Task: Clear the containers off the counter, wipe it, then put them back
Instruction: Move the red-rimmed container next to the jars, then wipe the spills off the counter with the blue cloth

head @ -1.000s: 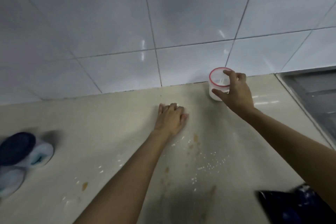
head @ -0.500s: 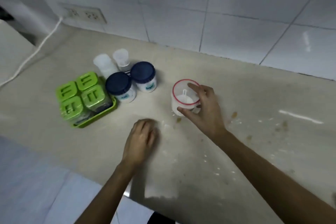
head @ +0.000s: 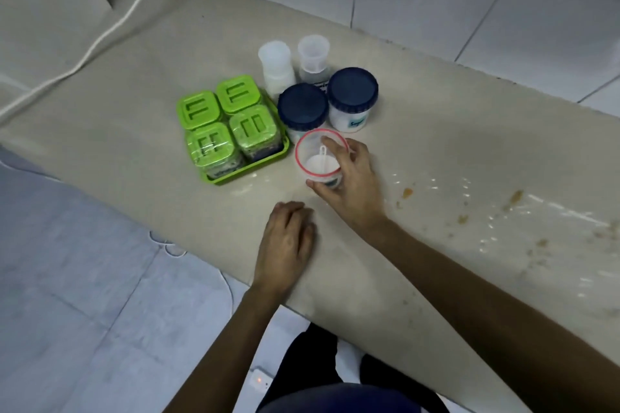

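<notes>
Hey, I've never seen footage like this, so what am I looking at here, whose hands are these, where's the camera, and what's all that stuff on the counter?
There is no machine here. A person wears a wide-angle camera on the head, so the single picture looks down over their own arms at a kitchen counter.

The right hand grips an open clear container with a red rim, white powder and a small scoop inside. The left hand rests flat on the counter, holding nothing.

Next to the container sit a green tray with four green-lidded boxes, two jars with dark blue lids, and two small translucent containers behind them. Crumbs and spills dot the counter to the right. A white cable runs to a wall socket.
</notes>
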`<state>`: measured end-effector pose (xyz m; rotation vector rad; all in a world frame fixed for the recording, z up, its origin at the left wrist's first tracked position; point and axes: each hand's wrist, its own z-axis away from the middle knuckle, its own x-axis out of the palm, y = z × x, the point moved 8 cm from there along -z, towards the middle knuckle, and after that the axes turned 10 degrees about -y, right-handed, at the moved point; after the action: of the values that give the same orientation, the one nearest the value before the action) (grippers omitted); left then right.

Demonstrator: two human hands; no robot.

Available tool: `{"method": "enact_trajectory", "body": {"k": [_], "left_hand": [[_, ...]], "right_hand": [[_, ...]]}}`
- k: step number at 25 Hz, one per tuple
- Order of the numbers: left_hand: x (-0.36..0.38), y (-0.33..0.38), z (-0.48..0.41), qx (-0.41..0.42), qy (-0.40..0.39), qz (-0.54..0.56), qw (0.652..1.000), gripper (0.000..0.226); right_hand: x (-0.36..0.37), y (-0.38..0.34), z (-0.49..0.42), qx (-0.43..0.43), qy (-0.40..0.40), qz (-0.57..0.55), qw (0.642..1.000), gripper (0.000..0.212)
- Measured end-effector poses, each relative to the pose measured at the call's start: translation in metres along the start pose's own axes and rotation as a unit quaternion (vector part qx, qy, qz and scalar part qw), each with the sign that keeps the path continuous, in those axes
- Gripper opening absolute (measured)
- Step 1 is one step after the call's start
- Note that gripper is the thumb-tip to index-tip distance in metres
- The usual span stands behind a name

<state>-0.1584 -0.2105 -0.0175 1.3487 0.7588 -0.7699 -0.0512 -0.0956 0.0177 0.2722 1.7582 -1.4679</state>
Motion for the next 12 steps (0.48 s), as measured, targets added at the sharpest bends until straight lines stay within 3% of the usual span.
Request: {"method": "enact_trajectory", "body": {"k": [5, 8, 12], "left_hand": [[-0.002, 0.019, 0.006, 0.052, -0.02, 0.019, 0.998, 0.027], [0.014, 0.046, 0.024, 0.098, -0.061, 0.048, 0.992, 0.027], [0.057, 0.097, 0.049, 0.182, -0.125, 0.05, 0.974, 0.026]], "right_hand": [[-0.003, 0.018, 0.029, 0.042, -0.038, 0.04, 0.998, 0.092], [-0.036, 0.046, 0.104, 0.067, -0.017, 0.022, 0.997, 0.071], [-0.075, 0.091, 0.24, 0.167, 0.045, 0.014, 0.985, 0.052]]}}
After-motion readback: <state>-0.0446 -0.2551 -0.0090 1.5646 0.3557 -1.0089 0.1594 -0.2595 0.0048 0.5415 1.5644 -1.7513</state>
